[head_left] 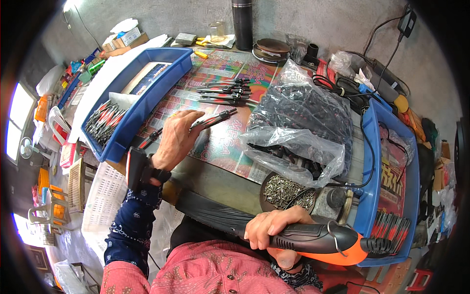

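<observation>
Some pens (219, 118) half-behind left hand (176, 135)

Daylight burns white through the window (19, 120) on the left, with another bright glow (72, 5) farther off. Glints streak the clear plastic bag (298, 139); the table (213, 172) looks evenly lit and sharp, straight edges bowing toward a black, blurred rim.
</observation>
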`<state>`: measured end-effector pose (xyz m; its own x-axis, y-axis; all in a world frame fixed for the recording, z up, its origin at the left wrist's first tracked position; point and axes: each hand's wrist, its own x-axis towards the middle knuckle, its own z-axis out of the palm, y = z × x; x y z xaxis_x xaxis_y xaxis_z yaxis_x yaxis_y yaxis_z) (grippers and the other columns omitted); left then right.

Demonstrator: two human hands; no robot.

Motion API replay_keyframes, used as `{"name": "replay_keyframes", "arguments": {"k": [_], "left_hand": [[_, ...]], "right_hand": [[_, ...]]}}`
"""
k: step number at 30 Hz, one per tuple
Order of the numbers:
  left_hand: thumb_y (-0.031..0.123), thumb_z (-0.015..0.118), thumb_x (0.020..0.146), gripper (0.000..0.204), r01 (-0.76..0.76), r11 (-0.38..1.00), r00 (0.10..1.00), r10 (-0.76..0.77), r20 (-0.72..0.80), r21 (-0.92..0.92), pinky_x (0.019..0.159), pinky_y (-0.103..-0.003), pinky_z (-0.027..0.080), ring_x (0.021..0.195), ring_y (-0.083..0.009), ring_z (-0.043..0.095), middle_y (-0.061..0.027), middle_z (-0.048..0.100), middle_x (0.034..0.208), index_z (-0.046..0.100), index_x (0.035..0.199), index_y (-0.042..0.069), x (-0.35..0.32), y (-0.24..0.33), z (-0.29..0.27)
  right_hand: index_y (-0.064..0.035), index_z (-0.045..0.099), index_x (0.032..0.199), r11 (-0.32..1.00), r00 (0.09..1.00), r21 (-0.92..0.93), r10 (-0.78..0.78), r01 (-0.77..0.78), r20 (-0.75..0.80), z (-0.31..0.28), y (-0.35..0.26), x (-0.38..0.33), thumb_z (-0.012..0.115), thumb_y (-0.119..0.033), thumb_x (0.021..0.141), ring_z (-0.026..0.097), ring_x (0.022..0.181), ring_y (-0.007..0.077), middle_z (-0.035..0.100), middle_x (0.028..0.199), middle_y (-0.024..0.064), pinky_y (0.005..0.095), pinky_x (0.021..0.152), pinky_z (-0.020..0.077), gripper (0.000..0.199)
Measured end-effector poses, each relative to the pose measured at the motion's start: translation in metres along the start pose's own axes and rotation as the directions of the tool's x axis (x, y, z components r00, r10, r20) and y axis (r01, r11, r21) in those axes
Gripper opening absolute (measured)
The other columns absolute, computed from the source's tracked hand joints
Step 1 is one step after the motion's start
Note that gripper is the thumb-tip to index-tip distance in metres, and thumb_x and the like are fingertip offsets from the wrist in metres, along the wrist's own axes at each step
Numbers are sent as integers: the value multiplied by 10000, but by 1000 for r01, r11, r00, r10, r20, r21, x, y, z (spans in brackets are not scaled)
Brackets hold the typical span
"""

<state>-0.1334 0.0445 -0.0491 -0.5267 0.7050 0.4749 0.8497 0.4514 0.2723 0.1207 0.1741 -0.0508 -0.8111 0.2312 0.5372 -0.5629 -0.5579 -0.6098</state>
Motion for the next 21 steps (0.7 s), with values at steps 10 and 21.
{"name": "replay_keyframes", "arguments": {"k": [10,21], "left_hand": [[132,629,793,277,4,985,1000,-3,-9,172,828,-404,396,980,-287,531,-106,593,1027,593,1052,40,11,-1,44],[82,591,813,116,7,984,998,6,-70,178,753,-402,398,836,-306,541,-117,575,852,560,921,49,-1,2,39]], "right_hand": [[-10,455,933,999,999,42,-17,19,-52,-1,3,-1,744,-297,768,564,584,241,556,669,117,405,613,485,439],[-47,441,901,995,976,-97,-17,-5,-218,14,2,-3,740,-458,729,546,518,212,541,628,78,371,569,478,537]]}}
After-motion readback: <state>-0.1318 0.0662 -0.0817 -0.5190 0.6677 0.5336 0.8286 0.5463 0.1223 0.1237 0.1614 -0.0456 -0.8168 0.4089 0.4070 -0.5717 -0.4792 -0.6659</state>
